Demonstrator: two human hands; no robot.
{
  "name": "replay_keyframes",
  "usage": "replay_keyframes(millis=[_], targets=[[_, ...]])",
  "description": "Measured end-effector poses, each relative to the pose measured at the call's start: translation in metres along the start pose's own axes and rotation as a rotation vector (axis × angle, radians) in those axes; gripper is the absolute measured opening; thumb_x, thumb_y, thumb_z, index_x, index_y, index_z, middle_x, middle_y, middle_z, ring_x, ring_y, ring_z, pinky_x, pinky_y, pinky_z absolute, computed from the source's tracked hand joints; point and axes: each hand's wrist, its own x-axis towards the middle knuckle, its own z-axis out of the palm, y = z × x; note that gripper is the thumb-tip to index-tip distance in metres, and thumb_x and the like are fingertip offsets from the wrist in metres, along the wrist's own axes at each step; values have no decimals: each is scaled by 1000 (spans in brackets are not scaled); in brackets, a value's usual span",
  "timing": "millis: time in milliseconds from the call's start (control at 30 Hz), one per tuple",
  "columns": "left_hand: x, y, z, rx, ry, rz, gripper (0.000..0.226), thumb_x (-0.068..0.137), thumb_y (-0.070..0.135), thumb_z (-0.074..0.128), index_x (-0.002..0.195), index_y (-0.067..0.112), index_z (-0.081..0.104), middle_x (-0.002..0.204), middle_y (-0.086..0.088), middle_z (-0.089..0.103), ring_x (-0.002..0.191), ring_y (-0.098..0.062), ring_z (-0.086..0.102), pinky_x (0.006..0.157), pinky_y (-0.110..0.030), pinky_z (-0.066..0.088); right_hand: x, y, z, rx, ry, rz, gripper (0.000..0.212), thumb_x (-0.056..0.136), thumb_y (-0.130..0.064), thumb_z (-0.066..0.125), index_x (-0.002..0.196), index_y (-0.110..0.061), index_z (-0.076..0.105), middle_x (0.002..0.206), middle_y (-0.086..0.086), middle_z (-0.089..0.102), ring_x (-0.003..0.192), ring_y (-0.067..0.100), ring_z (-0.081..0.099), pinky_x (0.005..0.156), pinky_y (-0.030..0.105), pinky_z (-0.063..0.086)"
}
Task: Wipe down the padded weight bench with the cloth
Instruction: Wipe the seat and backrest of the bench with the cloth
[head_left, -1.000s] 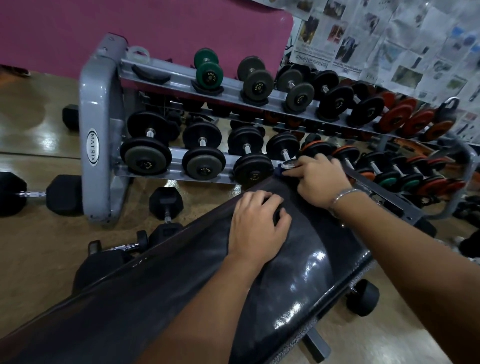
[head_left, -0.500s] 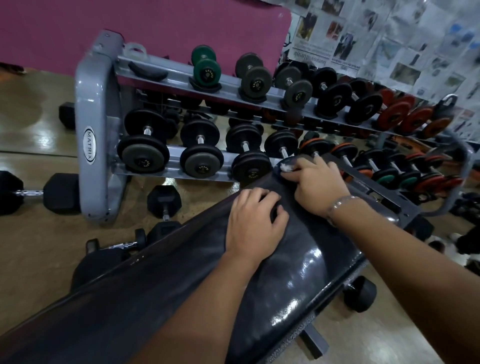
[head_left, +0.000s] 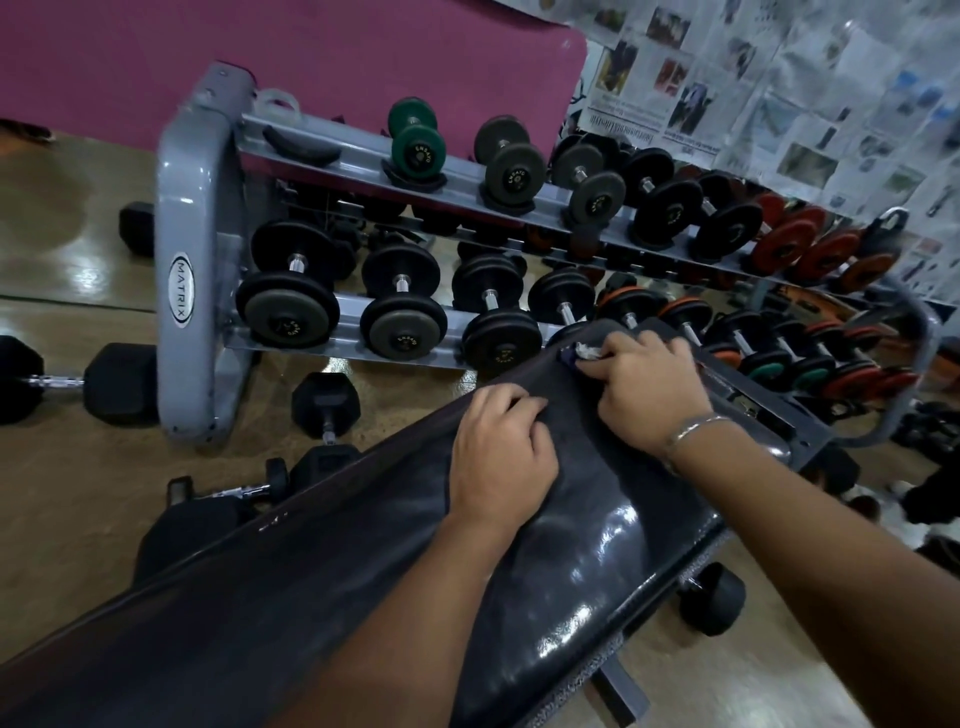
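The black padded weight bench (head_left: 322, 577) runs from the lower left up to the middle right, glossy at its near side. My right hand (head_left: 641, 387) grips a small crumpled cloth (head_left: 584, 353) against the pad's far end; only a white and dark scrap shows past my fingers. My left hand (head_left: 501, 457) rests on the pad's upper edge just left of it, fingers curled over that edge.
A grey two-tier dumbbell rack (head_left: 192, 270) full of black, green and orange dumbbells stands close behind the bench. Loose hex dumbbells (head_left: 324, 402) lie on the floor between rack and bench. A bench wheel (head_left: 711, 597) sits at the right. Newspaper covers the back wall (head_left: 779, 104).
My right hand has shifted slightly on the far end of the pad with the cloth. My left hand stays in place on the bench edge.
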Motion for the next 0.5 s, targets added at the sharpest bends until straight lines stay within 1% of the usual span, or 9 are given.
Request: replay_keyframes(millis=[67, 133, 200, 267, 333, 400, 433, 500], targets=[[0, 0, -1, 8, 4, 11, 42, 85, 21, 41, 107, 9, 74, 103, -2, 68, 104, -19, 58, 91, -38, 52, -4, -16, 8, -3, 10, -77, 50, 90, -25, 45, 136, -44, 53, 121, -3, 52, 108, 27, 45, 91, 44, 33], [1, 0, -2, 19, 2, 14, 34, 82, 19, 41, 97, 9, 70, 97, -3, 67, 99, -21, 58, 87, -39, 51, -10, -15, 10, 37, 5, -130, 51, 89, -25, 46, 135, -47, 53, 119, -6, 52, 105, 24, 44, 89, 43, 33], [1, -1, -2, 26, 7, 20, 27, 82, 16, 44, 91, 9, 67, 94, -3, 66, 97, -22, 57, 84, -40, 52, 0, -7, 6, 48, 13, -59, 50, 90, -25, 48, 133, -49, 56, 121, -8, 54, 109, 23, 45, 93, 44, 31], [0, -2, -1, 37, 14, 31, 27, 82, 16, 43, 90, 8, 68, 94, -3, 66, 96, -22, 57, 84, -40, 52, 10, -15, 4, 2, 12, 3, 47, 91, -28, 47, 133, -46, 56, 125, -5, 53, 115, 27, 45, 95, 46, 31], [-1, -3, 0, 55, 30, 36, 28, 82, 16, 42, 87, 8, 68, 93, -4, 64, 93, -23, 56, 82, -41, 51, 11, -32, 8, -21, 10, -62, 46, 91, -29, 45, 133, -44, 55, 126, -3, 52, 114, 28, 44, 93, 45, 32], [-1, -3, 1, 77, 43, 36, 26, 82, 16, 43, 83, 9, 68, 90, -3, 61, 90, -24, 54, 80, -41, 50, 5, -33, 10, 21, -8, -133, 47, 91, -26, 45, 132, -48, 55, 124, -6, 52, 110, 25, 43, 91, 44, 32], [-1, -3, 1, 87, 47, 39, 27, 81, 16, 43, 84, 9, 69, 89, -3, 60, 89, -24, 54, 79, -41, 50, 6, -26, 7, 45, -20, -134, 49, 91, -25, 46, 131, -51, 55, 124, -8, 53, 110, 24, 43, 93, 45, 31], [-2, -2, 0, 94, 48, 42, 31, 82, 17, 42, 88, 9, 71, 88, -3, 61, 89, -25, 55, 80, -42, 50, 19, -10, 2, 41, -17, -56, 50, 90, -23, 48, 130, -52, 57, 126, -8, 54, 114, 24, 44, 97, 46, 30]])
